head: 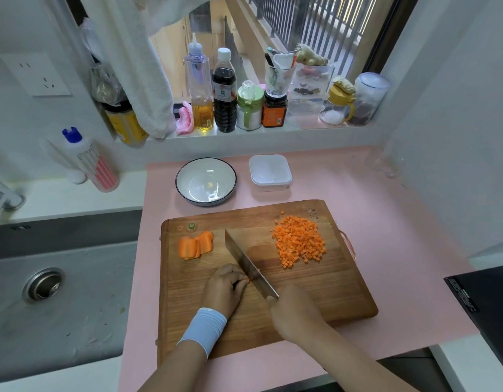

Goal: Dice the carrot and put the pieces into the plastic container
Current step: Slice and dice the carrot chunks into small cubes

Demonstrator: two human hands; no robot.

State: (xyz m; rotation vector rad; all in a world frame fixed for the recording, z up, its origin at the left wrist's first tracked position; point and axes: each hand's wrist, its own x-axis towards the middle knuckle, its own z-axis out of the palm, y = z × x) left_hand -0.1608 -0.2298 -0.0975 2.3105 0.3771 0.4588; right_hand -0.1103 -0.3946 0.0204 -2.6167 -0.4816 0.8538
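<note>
Grip of the right hand (292,312): fingers wrapped closed round the handle of a knife (244,258), whose blade stands edge-down on the wooden cutting board (315,292). Grip of the left hand (225,287): fingers curled against the blade's side, holding down a small carrot piece (247,279), mostly hidden. On the board, diced carrot (299,241) is piled to the right and carrot slices (195,246) lie to the left. The plastic container (270,172) stands beyond the board on the pink surface (386,250), beside a bowl (206,181).

Right hand (294,309) grips cleaver (246,260) on cutting board (315,290) | left hand (225,287) steadies carrot beside blade | diced pile (299,240) right | plastic container (270,171) behind board
</note>
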